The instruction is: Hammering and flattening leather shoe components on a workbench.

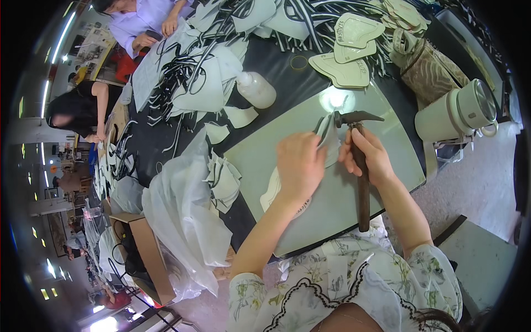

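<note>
My right hand [371, 156] is wrapped around the wooden handle of a hammer [363, 199]. Its dark metal head lies crosswise above my fingers. Beside it my left hand [301, 166] pinches a white, dark-edged cut piece [331, 138], slightly blurred, right by the hammer head. Both hands are over a smooth pale green board [337, 205] that reflects a lamp. Under my left wrist a cream flat piece [271, 188] shows partly; my forearm hides the rest.
A white plastic bottle [256, 90] stands beyond the board, near heaped white pieces with black strips. Cream templates [345, 72] lie at the far edge. At right are a large white mug [456, 113] and a patterned bag [428, 69]. Clear plastic [185, 193] drapes at left; co-workers sit farther off.
</note>
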{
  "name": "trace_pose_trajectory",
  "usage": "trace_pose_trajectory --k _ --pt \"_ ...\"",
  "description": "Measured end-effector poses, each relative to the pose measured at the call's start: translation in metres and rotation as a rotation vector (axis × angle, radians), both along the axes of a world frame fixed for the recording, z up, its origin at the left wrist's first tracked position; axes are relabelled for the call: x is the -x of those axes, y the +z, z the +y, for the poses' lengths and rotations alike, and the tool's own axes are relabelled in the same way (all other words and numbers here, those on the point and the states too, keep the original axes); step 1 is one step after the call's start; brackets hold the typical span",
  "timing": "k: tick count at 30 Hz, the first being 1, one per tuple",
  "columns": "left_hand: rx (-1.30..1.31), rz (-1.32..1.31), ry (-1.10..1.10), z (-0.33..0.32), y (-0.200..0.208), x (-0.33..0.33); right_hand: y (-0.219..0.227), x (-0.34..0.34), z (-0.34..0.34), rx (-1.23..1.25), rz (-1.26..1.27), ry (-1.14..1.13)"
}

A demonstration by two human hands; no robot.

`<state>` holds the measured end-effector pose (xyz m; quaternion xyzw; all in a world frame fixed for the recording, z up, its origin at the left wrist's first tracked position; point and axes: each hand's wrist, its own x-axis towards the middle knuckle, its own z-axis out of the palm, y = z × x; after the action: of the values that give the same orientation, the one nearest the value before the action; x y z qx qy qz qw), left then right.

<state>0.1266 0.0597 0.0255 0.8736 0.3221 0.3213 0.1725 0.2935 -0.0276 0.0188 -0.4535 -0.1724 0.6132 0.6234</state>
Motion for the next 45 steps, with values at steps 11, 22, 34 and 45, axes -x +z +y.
trace_pose_trajectory --k 11,22,34,45 --pt "0.9 -0.431 0.335 -0.015 -0.001 0.132 0.018 0.028 0.002 0.101 -0.212 0.253" --pt "0.965 -0.348 0.23 -0.048 -0.007 0.12 0.01 0.073 0.0 0.14 -0.351 0.361" --pt "0.841 -0.151 0.31 -0.056 -0.002 0.107 0.005 0.071 0.0 0.163 -0.349 0.411" --pt "0.669 -0.154 0.348 -0.059 -0.01 0.105 0.01 0.076 0.001 0.098 -0.304 0.412"
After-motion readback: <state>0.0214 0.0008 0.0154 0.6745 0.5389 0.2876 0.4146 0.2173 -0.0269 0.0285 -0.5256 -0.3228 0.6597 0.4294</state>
